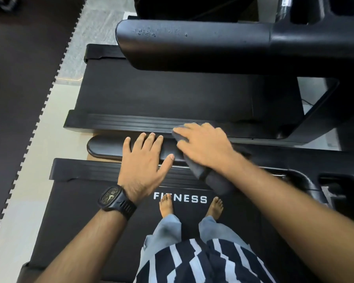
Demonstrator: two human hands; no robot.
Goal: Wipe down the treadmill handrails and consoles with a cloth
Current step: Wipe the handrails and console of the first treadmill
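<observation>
A black padded treadmill handrail (104, 147) runs left to right in front of me. My left hand (143, 168), with a black watch on the wrist, rests flat on it, fingers spread and holding nothing. Just to its right, my right hand (204, 146) presses a dark grey cloth (211, 177) onto the same rail. The cloth hangs down below the hand toward the belt. Part of a black console (319, 180) shows at the right edge, behind my right forearm.
I stand barefoot on a treadmill belt (80, 221) printed FITNESS. A second treadmill (161, 97) lies beyond the rail, its thick black handrail (192, 43) speckled with marks. Pale floor (39, 160) and a dark interlocking mat (14, 78) lie at the left.
</observation>
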